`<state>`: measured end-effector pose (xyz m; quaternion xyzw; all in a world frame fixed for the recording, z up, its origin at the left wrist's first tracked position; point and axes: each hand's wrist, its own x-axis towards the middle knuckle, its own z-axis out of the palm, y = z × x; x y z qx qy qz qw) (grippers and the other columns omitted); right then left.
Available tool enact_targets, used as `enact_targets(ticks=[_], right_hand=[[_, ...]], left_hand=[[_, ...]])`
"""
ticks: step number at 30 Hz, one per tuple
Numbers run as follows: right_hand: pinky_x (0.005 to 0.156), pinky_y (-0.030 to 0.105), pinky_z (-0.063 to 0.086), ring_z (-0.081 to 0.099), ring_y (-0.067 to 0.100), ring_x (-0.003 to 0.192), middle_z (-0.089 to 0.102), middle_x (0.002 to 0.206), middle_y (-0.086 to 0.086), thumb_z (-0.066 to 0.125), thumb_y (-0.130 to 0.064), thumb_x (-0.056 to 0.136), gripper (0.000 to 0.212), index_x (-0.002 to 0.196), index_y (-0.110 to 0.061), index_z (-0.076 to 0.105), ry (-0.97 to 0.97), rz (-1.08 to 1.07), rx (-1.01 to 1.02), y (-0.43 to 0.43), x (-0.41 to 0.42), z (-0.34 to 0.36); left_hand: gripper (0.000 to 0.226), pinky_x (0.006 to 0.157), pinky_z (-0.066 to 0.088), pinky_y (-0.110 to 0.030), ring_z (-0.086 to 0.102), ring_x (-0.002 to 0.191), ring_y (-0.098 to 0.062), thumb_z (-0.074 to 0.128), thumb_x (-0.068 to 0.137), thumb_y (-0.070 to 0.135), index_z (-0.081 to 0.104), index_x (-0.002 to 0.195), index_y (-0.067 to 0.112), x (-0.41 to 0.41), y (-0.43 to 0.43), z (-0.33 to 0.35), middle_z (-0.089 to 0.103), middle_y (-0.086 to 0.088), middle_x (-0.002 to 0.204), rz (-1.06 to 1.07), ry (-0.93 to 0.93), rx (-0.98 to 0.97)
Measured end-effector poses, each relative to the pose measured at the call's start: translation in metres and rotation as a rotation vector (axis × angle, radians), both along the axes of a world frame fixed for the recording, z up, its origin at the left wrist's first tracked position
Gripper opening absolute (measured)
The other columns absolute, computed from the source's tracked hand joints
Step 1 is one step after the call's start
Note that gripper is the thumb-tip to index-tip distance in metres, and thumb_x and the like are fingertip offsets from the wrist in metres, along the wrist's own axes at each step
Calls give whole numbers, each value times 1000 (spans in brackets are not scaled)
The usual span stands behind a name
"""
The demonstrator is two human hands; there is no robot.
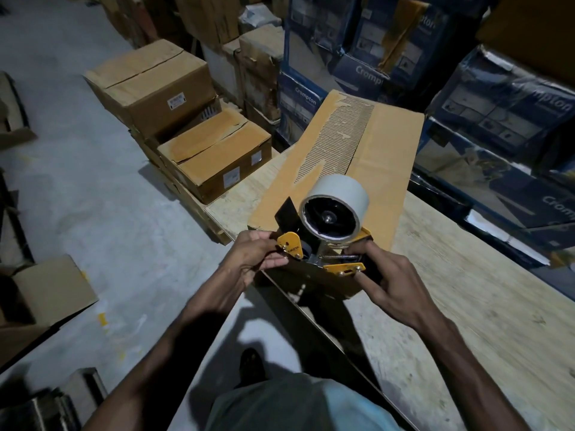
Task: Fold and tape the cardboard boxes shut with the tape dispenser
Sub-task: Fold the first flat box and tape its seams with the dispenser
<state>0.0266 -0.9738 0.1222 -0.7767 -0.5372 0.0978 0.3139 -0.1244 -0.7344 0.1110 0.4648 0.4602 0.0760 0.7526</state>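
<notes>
**Both hands on the dispenser at the near end of the box**

Head view: The long cardboard box (385,157) lies flat on a pale wooden tabletop (466,290), its length running away from the person. Its top is folded closed, and a strip down the middle is torn, exposing the corrugated layer. The tape dispenser (326,241), yellow and black, sits over the box's near edge, with its grey tape roll (339,194) uppermost. The left hand (252,256) has its fingers curled around the dispenser's front end by the yellow plate. The right hand (389,278) grips the handle end, with its fingers wrapped around the black grip. Whether tape already touches the box cannot be told.

The room is a dim storeroom with a grey concrete floor (93,181), scuffed and speckled. Left of the table, brown cartons (149,85) are stacked on the floor, some with split or dented tops. Blue printed cartons (504,98) are piled behind and to the right of the table, close against its far edge. An open carton (46,293) stands on the floor at the far left. The tabletop's near edge casts a hard shadow on the floor below.
</notes>
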Motion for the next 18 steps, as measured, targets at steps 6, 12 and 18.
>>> enact_targets(ticks=[6, 12, 18], right_hand=[[54, 38, 48, 53, 13, 57, 65, 78, -12, 80, -2, 81, 49, 114, -34, 62, -76, -88, 6, -37, 35, 4], [53, 36, 49, 53, 5, 60, 64, 81, -19, 82, -2, 79, 52, 113, -36, 61, -141, -92, -26, -31, 28, -5], [56, 36, 53, 64, 13, 68, 69, 92, -21, 83, 0, 77, 61, 117, -38, 59, -172, -104, -19, -29, 30, -12]], left_hand=[[18, 68, 64, -24, 78, 75, -19, 75, 90, 7, 76, 106, 0, -38, 84, -8, 78, -22, 97, 80, -13, 169], [17, 66, 61, -23, 76, 74, -19, 79, 88, 9, 76, 102, -1, -26, 92, -20, 78, -21, 91, 14, 9, 260], [21, 57, 57, -18, 77, 73, -18, 79, 89, 10, 76, 105, -3, -21, 94, -29, 78, -20, 90, 35, 5, 276]])
